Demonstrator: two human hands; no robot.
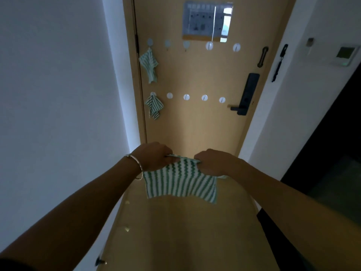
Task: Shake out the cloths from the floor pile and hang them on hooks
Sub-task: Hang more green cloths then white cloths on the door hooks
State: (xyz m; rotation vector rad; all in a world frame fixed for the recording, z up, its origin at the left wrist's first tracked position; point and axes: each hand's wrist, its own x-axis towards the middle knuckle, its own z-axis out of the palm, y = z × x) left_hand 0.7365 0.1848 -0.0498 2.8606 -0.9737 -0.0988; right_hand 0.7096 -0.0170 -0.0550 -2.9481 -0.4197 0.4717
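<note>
dim hallway; tan door (pixel 195 124) between white walls (pixel 48 94); black lock (pixel 248 94), notice sheet (pixel 207 21) on door.

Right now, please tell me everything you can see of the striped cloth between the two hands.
The cloth is white with green wavy stripes and looks soft. It hangs spread out, almost flat, before the door. The left hand and the right hand each grip an upper corner; the lower edge hangs free.

You hold a ribbed, fuzzy woven cloth (pixel 180 179); the door (pixel 195 124) ahead looks smooth, satin wood, its lock (pixel 247 94) matt black.
</note>
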